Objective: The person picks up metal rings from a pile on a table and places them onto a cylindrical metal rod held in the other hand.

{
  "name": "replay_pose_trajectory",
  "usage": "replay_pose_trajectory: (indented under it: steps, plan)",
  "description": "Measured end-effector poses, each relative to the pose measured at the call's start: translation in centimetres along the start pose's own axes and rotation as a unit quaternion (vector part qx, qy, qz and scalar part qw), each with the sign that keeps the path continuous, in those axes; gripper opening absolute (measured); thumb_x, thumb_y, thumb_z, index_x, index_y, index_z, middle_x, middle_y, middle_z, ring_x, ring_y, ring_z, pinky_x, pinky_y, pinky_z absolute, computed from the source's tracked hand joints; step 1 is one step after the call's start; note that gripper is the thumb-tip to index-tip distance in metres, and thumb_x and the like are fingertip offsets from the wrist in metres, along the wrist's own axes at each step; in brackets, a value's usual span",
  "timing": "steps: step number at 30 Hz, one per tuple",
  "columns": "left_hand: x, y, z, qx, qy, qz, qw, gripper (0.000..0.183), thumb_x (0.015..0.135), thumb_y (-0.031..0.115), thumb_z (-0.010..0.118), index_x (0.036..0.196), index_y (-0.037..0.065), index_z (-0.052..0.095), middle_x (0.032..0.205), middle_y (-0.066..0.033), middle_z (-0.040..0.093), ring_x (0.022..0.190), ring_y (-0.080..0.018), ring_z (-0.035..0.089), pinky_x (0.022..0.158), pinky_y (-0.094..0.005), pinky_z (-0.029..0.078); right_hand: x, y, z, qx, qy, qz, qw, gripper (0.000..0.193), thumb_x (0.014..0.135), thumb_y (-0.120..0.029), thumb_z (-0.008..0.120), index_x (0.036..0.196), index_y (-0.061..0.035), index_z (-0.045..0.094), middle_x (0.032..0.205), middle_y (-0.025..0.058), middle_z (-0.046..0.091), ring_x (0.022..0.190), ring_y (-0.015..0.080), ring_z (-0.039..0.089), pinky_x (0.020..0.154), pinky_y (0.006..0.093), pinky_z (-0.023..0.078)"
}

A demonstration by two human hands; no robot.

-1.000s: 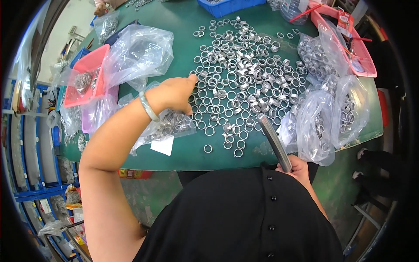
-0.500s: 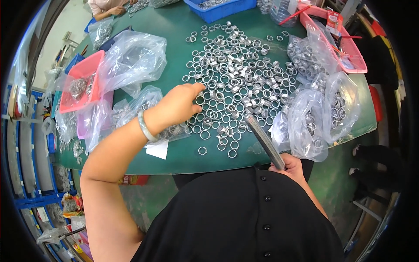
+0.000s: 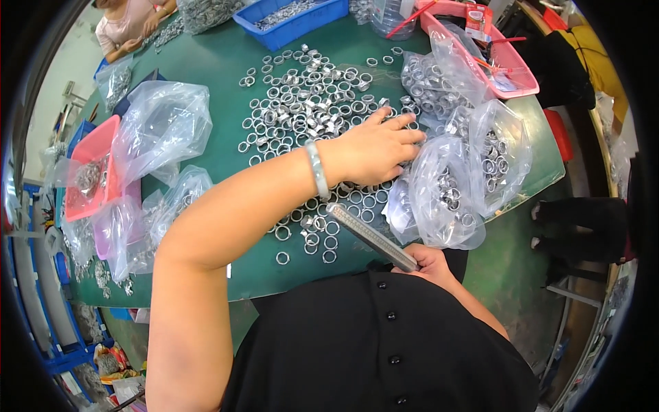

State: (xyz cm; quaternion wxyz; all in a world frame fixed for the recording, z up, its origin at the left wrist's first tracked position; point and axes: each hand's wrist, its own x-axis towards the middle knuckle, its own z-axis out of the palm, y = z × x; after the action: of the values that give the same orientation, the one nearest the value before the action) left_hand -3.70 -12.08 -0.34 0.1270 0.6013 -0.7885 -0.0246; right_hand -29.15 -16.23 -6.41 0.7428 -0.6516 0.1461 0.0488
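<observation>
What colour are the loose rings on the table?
Silver-grey rings, best seen in the head view.

Bright, fairly even indoor light in here, lamps out of view, most likely overhead. Green table [image 3: 220, 65] well exposed, pale sheen toward its right corner. Glare streaks on the clear plastic bags [image 3: 165, 123] wash out some folds; metal rings [image 3: 302, 117] throw small hard highlights. Shadows soft, mostly around the left hand [image 3: 374, 147]. Black shirt [image 3: 329, 343] eats detail apart from its glossy buttons; black trousers [image 3: 583, 223] at right go murky. Head cam: centre reasonably sharp, fisheye bends the blue-framed rack [image 3: 51, 295], rim vignettes to black, edge stuff smeared and soft.
</observation>
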Motion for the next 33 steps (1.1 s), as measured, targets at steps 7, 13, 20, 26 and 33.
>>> replay_pose_trajectory:
  steps: [7, 13, 20, 26, 33]
  plan:
    - [-0.2, -1.6, -0.4, 0.04, -0.071, -0.029, 0.996, 0.025, 0.078, 0.025, 0.052, 0.098, 0.01, 0.054, 0.106, -0.0048, 0.053, 0.11, -0.0227, 0.044, 0.1, -0.0484, 0.022, -0.1, 1.7, -1.0, -0.046, -0.028, -0.039, 0.998, 0.019, 0.078, -0.005, 0.061, 0.096, -0.0006, 0.055, 0.085, 0.0004, 0.053, 0.075, 0.0046, 0.049, 0.064, 0.018, 0.04]
    - [-2.8, -3.9, -3.6, 0.08, -0.042, -0.053, 0.994, 0.014, 0.072, 0.019, 0.057, 0.077, 0.007, 0.06, 0.096, -0.0059, 0.055, 0.091, -0.0196, 0.053, 0.098, -0.045, 0.026, 0.1, 2.2, -1.0, -0.063, -0.033, -0.066, 0.995, 0.018, 0.079, -0.004, 0.06, 0.096, -0.0017, 0.055, 0.082, 0.0002, 0.052, 0.073, 0.0045, 0.048, 0.062, 0.0176, 0.039]
    - [-0.9, -4.6, -3.4, 0.022, -0.009, -0.088, 0.996, 0.022, 0.075, 0.013, 0.052, 0.094, 0.006, 0.058, 0.106, -0.0067, 0.053, 0.098, -0.0212, 0.05, 0.091, -0.0411, 0.032, 0.1, 1.5, -0.8, -0.084, -0.019, -0.086, 0.993, 0.016, 0.079, -0.004, 0.059, 0.095, -0.0024, 0.056, 0.08, -0.0001, 0.053, 0.069, 0.0046, 0.047, 0.059, 0.0182, 0.039]
    - [3.8, -5.3, 0.7, 0.001, 0.043, -0.018, 0.999, 0.033, 0.075, 0.018, 0.053, 0.106, 0.007, 0.054, 0.12, -0.0108, 0.045, 0.113, -0.0256, 0.041, 0.092, -0.0391, 0.032, 0.1, 1.5, -0.9, -0.091, -0.025, -0.088, 0.992, 0.016, 0.079, -0.003, 0.059, 0.095, -0.0026, 0.056, 0.08, -0.0004, 0.053, 0.069, 0.0044, 0.047, 0.058, 0.0181, 0.039]
    - [2.3, -5.1, 0.6, 0.041, -0.017, -0.06, 0.997, 0.041, 0.068, 0.035, 0.062, 0.099, 0.01, 0.056, 0.118, -0.0105, 0.043, 0.102, -0.0268, 0.047, 0.089, -0.0397, 0.032, -0.1, 1.8, -1.0, -0.075, -0.016, -0.073, 0.994, 0.016, 0.079, -0.002, 0.059, 0.095, -0.0029, 0.056, 0.08, -0.001, 0.052, 0.068, 0.0034, 0.045, 0.058, 0.0177, 0.037]
